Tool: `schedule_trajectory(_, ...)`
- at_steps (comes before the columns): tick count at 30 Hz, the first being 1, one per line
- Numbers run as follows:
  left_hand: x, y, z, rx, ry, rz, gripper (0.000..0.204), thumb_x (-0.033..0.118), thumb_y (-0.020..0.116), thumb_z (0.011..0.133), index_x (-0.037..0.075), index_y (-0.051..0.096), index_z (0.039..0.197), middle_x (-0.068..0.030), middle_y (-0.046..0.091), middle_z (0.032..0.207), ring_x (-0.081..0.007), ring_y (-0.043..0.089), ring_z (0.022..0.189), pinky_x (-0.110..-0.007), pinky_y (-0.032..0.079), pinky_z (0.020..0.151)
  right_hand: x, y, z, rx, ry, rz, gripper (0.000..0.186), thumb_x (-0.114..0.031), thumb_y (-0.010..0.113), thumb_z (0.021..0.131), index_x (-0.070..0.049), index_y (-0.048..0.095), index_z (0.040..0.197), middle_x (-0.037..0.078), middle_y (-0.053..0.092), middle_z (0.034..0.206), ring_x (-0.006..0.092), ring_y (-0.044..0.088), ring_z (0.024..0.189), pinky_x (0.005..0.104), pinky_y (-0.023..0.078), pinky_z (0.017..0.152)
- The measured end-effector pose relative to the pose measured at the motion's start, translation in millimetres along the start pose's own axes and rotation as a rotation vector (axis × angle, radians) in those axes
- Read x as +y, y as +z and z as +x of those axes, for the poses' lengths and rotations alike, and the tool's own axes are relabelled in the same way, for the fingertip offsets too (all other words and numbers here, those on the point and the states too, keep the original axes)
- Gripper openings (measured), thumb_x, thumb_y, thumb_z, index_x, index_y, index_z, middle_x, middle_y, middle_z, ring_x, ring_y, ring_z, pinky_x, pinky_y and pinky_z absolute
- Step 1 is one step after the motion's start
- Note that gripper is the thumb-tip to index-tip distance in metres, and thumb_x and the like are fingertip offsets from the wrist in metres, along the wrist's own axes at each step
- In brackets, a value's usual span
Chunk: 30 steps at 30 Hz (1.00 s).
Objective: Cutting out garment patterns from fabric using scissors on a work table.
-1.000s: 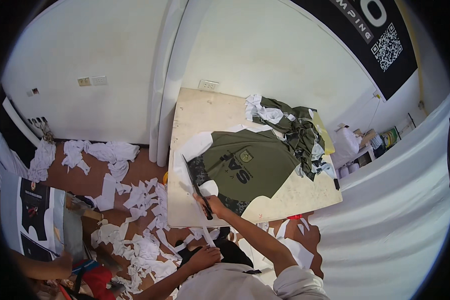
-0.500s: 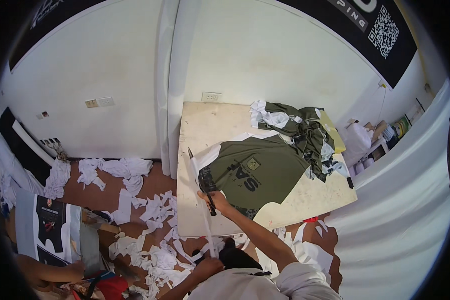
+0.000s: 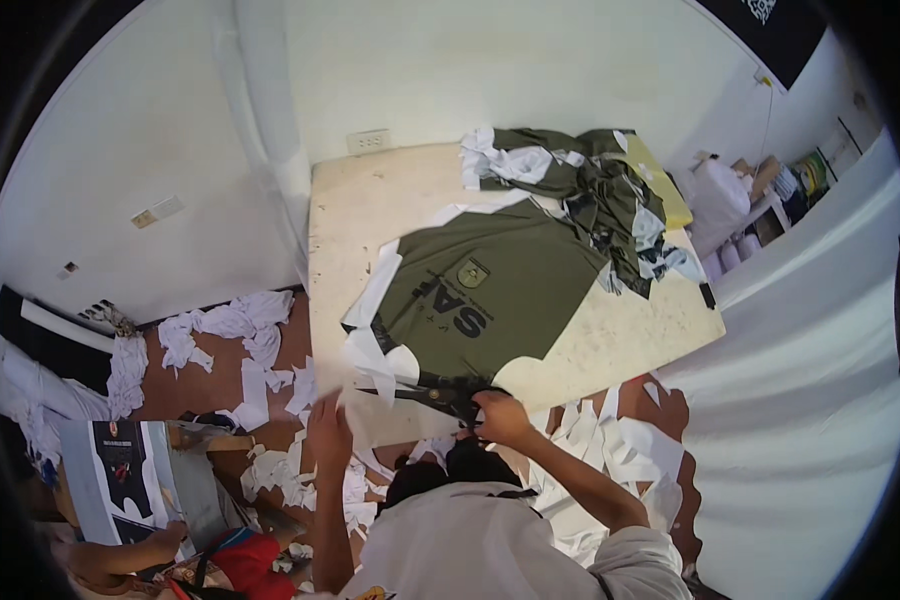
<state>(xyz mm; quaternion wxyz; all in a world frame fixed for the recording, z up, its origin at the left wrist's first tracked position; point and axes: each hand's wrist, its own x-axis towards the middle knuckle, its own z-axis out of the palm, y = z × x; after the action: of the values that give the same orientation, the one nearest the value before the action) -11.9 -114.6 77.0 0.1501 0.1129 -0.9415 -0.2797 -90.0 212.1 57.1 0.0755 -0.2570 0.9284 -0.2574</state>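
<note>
A dark green shirt panel (image 3: 520,290) with black lettering, a crest and white edging lies flat on the pale table (image 3: 390,190). My right hand (image 3: 503,418), at the panel's near edge, is closed round the handles of black scissors (image 3: 440,398). Their blades point left, beneath or beside a loose white fabric edge (image 3: 368,352); exactly how the cloth meets them is unclear. My left hand (image 3: 330,430) is raised by the table's near left corner, left of the blade tips. Motion smears its fingers, and nothing can be made out in it.
Crumpled green and white fabric pieces (image 3: 620,205) are heaped at the table's far right, on a yellow sheet (image 3: 655,180). White scraps (image 3: 610,440) litter the brown floor. A co-worker's arm (image 3: 135,555) rests by a printed panel (image 3: 125,470) at left. A white curtain (image 3: 800,400) hangs at right.
The view has shifted. My right hand has brought the scissors from the panel's left side to its near edge, turning the blades leftward. My left hand has risen from my lap, where it held a white strip.
</note>
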Motion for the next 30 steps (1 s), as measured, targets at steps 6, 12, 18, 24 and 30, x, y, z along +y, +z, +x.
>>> schedule_trajectory(6,-22.8,45.8,71.9,-0.431,0.474,0.054,0.045,0.009,0.056,0.090,0.012,0.056,0.135,-0.0158,0.048,0.144,-0.0358,0.038,0.139,-0.049,0.027,0.116,43.6,-20.5,-31.9,-0.017,0.031,-0.072,0.057,-0.034,0.083,0.060,-0.005,0.062,0.106,0.014,0.067,0.098,0.0334,0.067,0.094,0.0424,0.054,0.080)
schedule_trajectory(12,-77.5,16.0,63.6,-0.444,0.475,0.161,0.040,0.013,0.060,0.089,0.014,0.061,0.129,-0.0130,0.049,0.143,-0.0356,0.038,0.138,-0.051,0.027,0.115,50.5,-28.1,-77.0,0.125,0.165,-0.067,0.063,-0.039,0.086,0.057,-0.005,0.064,0.105,0.014,0.067,0.100,0.0343,0.066,0.094,0.0422,0.054,0.079)
schedule_trajectory(18,-25.6,29.7,82.0,-0.211,0.502,0.069,0.047,0.025,0.056,0.095,0.016,0.051,0.141,-0.0144,0.044,0.147,-0.0381,0.038,0.137,-0.053,0.027,0.114,-58.2,12.9,-136.6,0.215,0.671,0.358,0.079,-0.053,0.091,0.056,0.001,0.063,0.106,0.011,0.060,0.083,0.0253,0.062,0.072,0.0360,0.050,0.066)
schedule_trajectory(24,-62.0,69.5,141.8,-0.368,0.688,0.310,0.047,0.034,0.047,0.101,0.022,0.046,0.147,-0.0142,0.035,0.155,-0.0390,0.028,0.144,-0.056,0.020,0.116,-170.9,66.2,-159.6,0.161,0.934,0.618,0.055,-0.045,0.085,0.072,0.002,0.062,0.087,0.008,0.057,0.073,0.0165,0.052,0.068,0.0356,0.043,0.062)
schedule_trajectory(30,-50.9,49.8,123.0,-0.447,0.849,0.112,0.051,0.031,0.055,0.097,0.015,0.047,0.144,-0.0173,0.036,0.154,-0.0351,0.028,0.145,-0.054,0.016,0.118,-228.8,118.9,-156.6,0.167,1.016,0.978,0.046,-0.043,0.078,0.083,-0.001,0.062,0.094,0.003,0.059,0.074,0.0126,0.056,0.065,0.0299,0.047,0.061)
